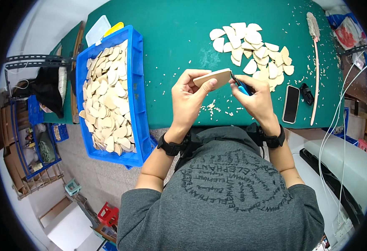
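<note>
left hand: pinching pale flat piece, seemingly steadying its edge for tool | right hand: curled round blue-handled tool at piece's right end | loose pieces beyond grip, blue crate left, likely for reach

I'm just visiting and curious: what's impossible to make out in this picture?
All in the head view:
Blue-handled tool: handle mostly covered by the right hand.
Held beige piece: far face turned away, one part behind the left hand's thumb.
Blue crate: lower pieces buried beneath the top ones.
Green table: far edge cut off by the picture's upper edge.
Pale chips: too small for exact shapes.
</note>
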`<state>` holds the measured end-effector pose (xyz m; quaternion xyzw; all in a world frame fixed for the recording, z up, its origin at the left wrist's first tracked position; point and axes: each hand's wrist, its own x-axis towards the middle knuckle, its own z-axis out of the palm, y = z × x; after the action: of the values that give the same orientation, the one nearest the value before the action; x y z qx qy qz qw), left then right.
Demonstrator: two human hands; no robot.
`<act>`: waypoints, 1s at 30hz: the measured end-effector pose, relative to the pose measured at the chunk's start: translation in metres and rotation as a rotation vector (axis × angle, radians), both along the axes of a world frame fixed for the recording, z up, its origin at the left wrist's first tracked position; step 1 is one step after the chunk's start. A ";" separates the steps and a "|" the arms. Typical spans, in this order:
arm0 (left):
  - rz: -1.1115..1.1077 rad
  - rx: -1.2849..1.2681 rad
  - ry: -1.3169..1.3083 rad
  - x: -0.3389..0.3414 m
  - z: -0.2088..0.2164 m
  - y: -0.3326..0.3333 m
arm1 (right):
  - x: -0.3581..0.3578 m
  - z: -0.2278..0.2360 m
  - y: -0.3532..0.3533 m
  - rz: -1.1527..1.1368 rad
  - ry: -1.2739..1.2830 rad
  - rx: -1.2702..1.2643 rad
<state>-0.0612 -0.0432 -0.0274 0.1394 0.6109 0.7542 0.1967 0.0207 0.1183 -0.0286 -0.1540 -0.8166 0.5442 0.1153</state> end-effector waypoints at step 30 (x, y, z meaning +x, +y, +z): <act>-0.319 -0.950 0.704 -0.144 -0.181 0.193 | 0.051 -0.136 0.174 -0.590 -0.364 0.003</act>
<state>-0.2050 0.1496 -0.2086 0.3670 0.8803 0.2690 0.1344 0.0718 0.2925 -0.1648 -0.4776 -0.7450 0.4500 0.1204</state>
